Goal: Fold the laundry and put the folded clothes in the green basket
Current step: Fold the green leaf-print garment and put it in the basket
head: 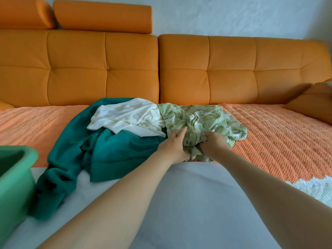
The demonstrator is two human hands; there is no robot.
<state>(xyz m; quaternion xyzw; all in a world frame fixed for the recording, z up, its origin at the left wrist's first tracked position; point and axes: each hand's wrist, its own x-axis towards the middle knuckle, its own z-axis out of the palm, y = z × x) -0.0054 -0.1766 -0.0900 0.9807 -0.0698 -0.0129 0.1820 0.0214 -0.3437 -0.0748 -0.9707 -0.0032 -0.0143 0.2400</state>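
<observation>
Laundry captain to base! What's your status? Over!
Right hand grips leaf-print garment; left hand on it, grip unclear. Garment crumpled, not folded. White garment and teal garment heaped beside it. Green basket far left.

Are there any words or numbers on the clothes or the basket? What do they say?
No words, numbers, brands or labels can be read anywhere.
Shirt: only a leaf print and a small yellow-and-black mark, too crumpled to tell if it is a letter.
Teal cloth, white cloth, basket: plain, no text showing.
</observation>
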